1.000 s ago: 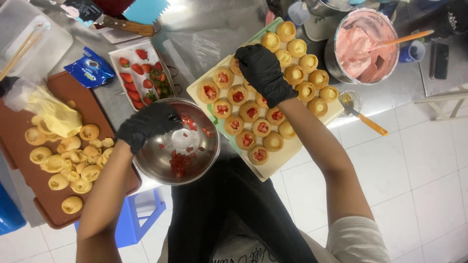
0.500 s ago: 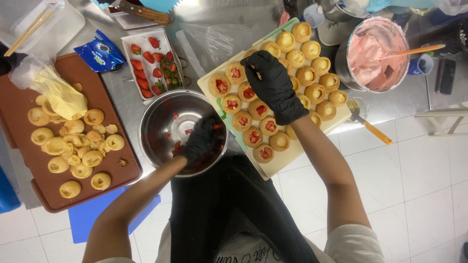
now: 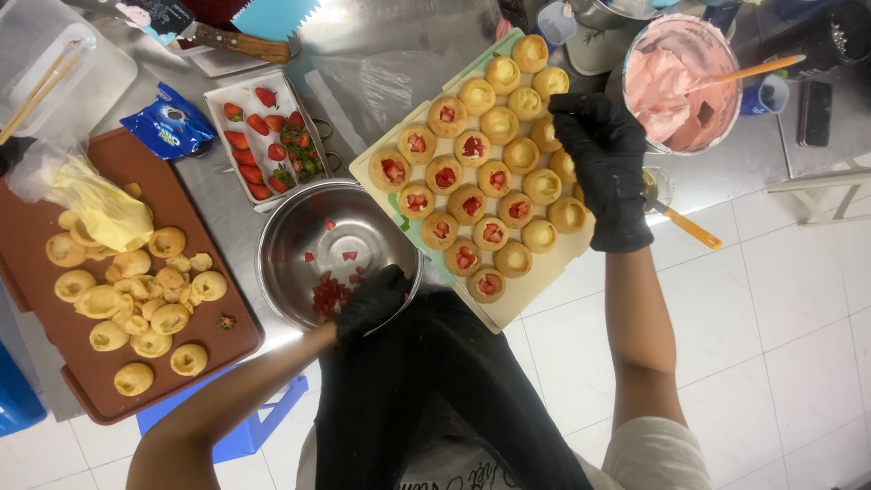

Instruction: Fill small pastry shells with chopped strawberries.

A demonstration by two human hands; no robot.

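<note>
on the far left of the steel bowl [image 3: 337, 249] a brown tray [image 3: 54, 354] is lying with unfilled pastry shells [image 3: 136, 299] and a yellow piping bag [image 3: 104, 210] on it, and just up-left of the bowl a white tray of strawberries [image 3: 268, 136] is sitting. the left hand [image 3: 372, 304], in a black glove, is reaching into the near side of the bowl, curled down over the diced strawberry [image 3: 328, 295]; the fingertips are hidden, so i cannot tell whether they are pinching any pieces or are closing on nothing. to do this well, it is probably best to be gathering a small pinch from the heap rather than chasing the stray bits up the wall. right of the bowl, touching its rim, the board [image 3: 531, 286] is carrying the filled tarts [image 3: 481, 172]: those nearest the bowl are already showing red fruit, those farther right are showing only cream. the right hand [image 3: 603, 168], also gloved, is resting over the far-right tarts with fingers bent, seemingly pressing or placing a piece, though what it is holding is hidden. it would help to be working row by row, setting fruit gently in the centre so the cream is not squeezing out. further right a pot of pink cream [image 3: 685, 82] with an orange spatula [image 3: 753, 68] is standing.
</note>
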